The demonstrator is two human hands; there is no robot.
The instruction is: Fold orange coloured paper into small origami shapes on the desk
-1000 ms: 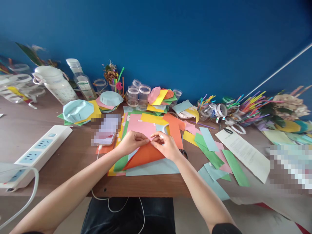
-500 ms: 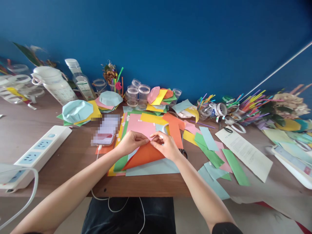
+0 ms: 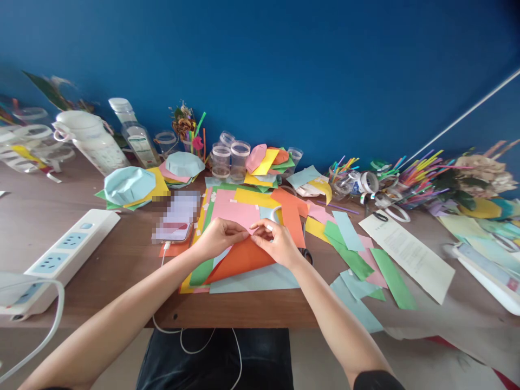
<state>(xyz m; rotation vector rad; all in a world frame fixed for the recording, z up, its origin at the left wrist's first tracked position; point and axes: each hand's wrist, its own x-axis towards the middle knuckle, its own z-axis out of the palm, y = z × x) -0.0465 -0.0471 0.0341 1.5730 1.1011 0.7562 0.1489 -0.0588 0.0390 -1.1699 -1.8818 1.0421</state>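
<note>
Over a pile of coloured paper at the middle of the table, both hands meet fingertip to fingertip. My left hand [image 3: 218, 237] is closed in a pinch, and my right hand [image 3: 278, 242] pinches just beside it. A bit of pink paper [image 3: 252, 231] shows between the fingertips; its full shape is hidden by the fingers. Beneath the hands lie an orange sheet [image 3: 244, 261], a larger pink sheet [image 3: 235, 208] and a pale blue sheet [image 3: 255, 279]. A white band, perhaps tape, sits on a right finger.
Left of the pile are a phone [image 3: 176, 216] on a cable and a power strip [image 3: 69, 254]. Paper strips [image 3: 351, 254] and a printed sheet [image 3: 406, 260] lie to the right. Plastic cups [image 3: 239, 160], bottles [image 3: 138, 142] and folded paper pieces [image 3: 130, 185] line the back.
</note>
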